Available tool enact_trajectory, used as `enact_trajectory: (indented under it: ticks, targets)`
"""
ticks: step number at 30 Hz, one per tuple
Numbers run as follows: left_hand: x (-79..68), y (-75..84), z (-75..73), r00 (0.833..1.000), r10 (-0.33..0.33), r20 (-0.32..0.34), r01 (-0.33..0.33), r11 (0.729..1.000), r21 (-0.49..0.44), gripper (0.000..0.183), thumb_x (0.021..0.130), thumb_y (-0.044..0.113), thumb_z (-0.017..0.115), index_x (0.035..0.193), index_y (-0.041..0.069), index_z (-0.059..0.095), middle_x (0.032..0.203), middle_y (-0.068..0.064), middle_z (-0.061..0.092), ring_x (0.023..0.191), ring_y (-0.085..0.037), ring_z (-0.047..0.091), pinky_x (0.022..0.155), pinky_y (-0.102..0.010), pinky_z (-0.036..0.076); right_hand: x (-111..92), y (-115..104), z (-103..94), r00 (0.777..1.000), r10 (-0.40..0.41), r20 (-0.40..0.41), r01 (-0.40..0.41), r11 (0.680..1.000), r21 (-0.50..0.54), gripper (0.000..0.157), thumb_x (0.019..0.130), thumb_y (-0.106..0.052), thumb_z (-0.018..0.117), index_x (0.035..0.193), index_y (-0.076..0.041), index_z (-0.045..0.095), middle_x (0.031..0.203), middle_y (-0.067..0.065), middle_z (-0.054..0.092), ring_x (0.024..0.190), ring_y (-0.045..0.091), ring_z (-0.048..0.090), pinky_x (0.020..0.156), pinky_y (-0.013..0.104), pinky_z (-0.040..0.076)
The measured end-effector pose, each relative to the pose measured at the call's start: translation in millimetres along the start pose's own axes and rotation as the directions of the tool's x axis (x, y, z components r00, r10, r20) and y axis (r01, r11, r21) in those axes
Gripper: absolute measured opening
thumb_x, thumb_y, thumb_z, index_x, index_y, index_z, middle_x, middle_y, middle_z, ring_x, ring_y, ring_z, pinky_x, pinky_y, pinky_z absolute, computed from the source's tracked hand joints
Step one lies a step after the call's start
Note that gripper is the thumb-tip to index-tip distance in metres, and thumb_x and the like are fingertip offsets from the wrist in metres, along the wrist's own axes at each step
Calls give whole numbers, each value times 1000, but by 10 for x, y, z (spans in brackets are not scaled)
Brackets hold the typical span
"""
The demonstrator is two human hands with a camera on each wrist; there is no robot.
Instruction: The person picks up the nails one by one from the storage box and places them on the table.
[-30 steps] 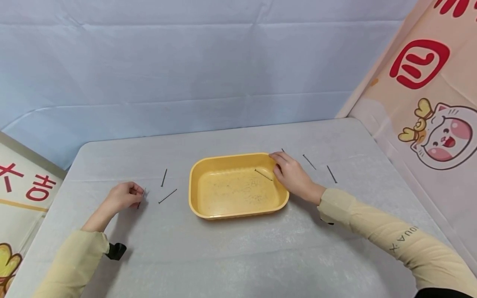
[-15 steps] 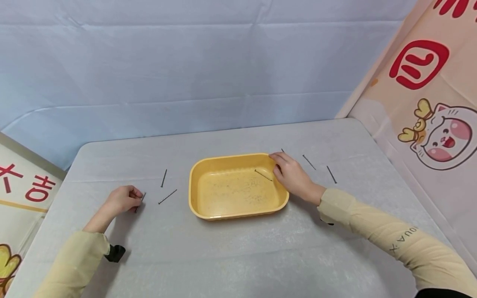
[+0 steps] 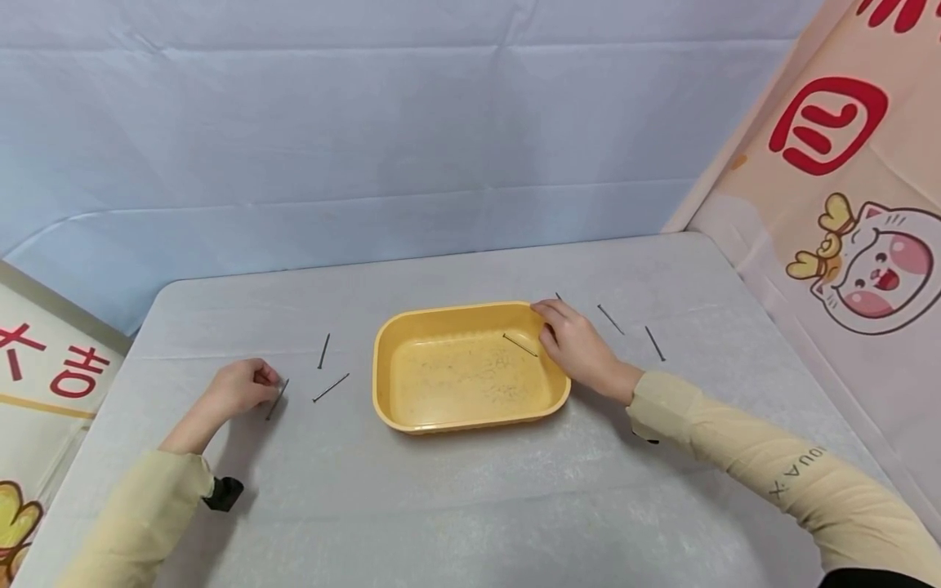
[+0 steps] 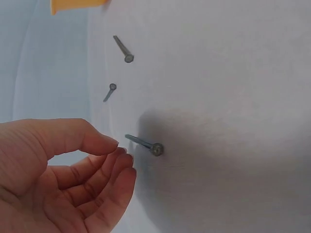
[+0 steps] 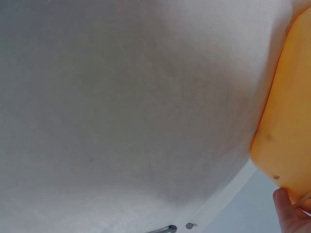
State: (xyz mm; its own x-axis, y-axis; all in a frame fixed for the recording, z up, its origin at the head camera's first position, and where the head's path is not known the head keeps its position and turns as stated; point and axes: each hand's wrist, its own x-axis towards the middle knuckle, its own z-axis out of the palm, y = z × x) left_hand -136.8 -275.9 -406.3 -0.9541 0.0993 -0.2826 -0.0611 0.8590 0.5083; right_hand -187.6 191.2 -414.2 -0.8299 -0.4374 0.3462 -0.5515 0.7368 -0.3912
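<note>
My left hand (image 3: 243,387) hovers at the left of the table, its fingers loosely bent and nothing between them. Just off its fingertips a nail (image 3: 277,400) lies on the cloth; the left wrist view shows a small gap between this nail (image 4: 143,142) and the fingers (image 4: 109,189). Two more nails, one upper (image 3: 323,351) and one lower (image 3: 331,388), lie to its right. With my right hand (image 3: 581,347) I grip the back right corner of a yellow plastic basin (image 3: 470,425). Inside the basin rests one nail (image 3: 519,345).
Right of the basin lie two nails, one nearer (image 3: 610,319) and one farther right (image 3: 654,343). Another nail (image 3: 558,296) shows only its end behind my right hand. A grey cloth covers the table (image 3: 441,506); a pale blue curtain (image 3: 331,147) hangs behind it.
My left hand was pinching the nail a second ago; it has lowered it to the table, let go and drawn back slightly. My right hand and the basin have stayed put.
</note>
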Motion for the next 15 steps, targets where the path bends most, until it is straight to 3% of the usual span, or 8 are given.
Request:
enact_trajectory:
  ticks: [9,15]
  targets:
    - [12,134,-8,998,49,-48,-43,994,103,11,81,5,58,86,-4,57,83,-17,59,76,-28,55,62,-36,45,-1,5,2,1000,-7,-3,7,1000,-1,32,88,0,48,118,7,54,117,18,53,102,29,56,80,37,51]
    - [0,233,-12,995,62,-82,-50,988,145,11,81,4,58,88,-4,57,85,-17,60,78,-29,55,65,-40,45,-6,11,4,1000,-11,-7,11,1000,-4,32,87,0,48,118,7,54,117,19,53,101,29,56,80,37,51]
